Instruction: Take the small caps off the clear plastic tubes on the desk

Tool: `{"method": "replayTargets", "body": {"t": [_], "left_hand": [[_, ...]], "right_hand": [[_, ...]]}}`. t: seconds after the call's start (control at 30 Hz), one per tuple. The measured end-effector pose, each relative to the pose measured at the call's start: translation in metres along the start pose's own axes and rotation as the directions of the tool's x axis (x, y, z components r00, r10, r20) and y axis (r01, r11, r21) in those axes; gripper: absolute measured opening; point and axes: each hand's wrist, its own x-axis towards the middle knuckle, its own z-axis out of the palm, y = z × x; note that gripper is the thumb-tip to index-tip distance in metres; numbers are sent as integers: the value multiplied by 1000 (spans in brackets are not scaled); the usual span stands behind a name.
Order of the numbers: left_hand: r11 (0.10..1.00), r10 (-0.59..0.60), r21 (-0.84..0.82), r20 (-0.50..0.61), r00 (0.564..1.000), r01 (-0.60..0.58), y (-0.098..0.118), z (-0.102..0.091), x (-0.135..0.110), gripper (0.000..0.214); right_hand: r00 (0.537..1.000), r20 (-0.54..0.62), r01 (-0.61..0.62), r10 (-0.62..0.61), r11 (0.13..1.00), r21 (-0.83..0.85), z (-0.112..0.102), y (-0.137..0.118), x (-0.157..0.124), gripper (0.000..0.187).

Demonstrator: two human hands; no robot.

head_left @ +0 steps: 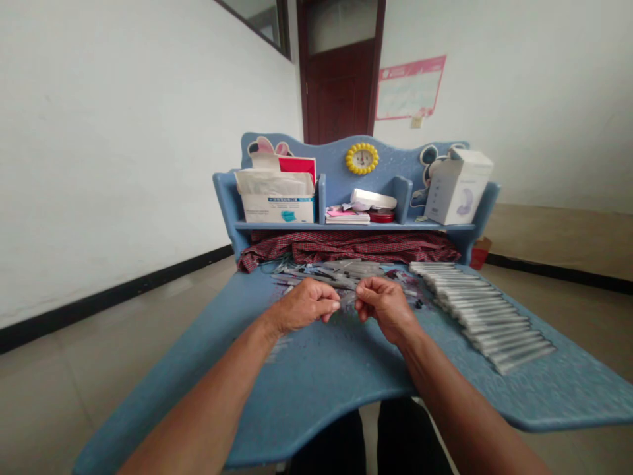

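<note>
Over the middle of the desk, my left hand point(307, 305) is closed in a pinch, thumb against the fingers. Facing it a short way to the right, my right hand point(386, 305) is pinched too. A faint translucent piece point(348, 300) shows between the fingertips, too blurred to name. Just beyond both hands lies a loose heap of pen parts point(341, 269), grey, clear and black. To the right, a long row of clear pens point(487, 310) with dark ends lies side by side. Several small clear pieces point(277, 349) rest below my left forearm and wrist.
The blue desk point(316, 396) has a curved front edge. At its back, a checked cloth point(346, 245) lies under a shelf holding a mask box point(279, 204), a white carton point(459, 188), papers point(346, 216) and a red round case point(382, 216). Small black bits point(419, 304) lie right of my hand.
</note>
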Motion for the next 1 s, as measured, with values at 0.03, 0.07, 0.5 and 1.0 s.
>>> {"method": "replayTargets", "body": {"t": [0.03,0.07,0.5,1.0], "left_hand": [[1000,1,-3,-5,1000,-1,-1,1,0,17],[1000,1,-7,-10,1000,-1,-1,1,0,17],[999,-7,-50,-89,996,2,-5,-1,2,20],[999,39,30,-229,973,-33,-8,-3,14,35]], "right_hand": [[1000,0,-2,2,1000,0,0,0,0,20],[1000,-3,-5,5,1000,1,0,1,0,20],[994,-86,-62,74,989,131,3,7,6,35],[999,-31,-25,22,997,-73,19,-12,5,18]]}}
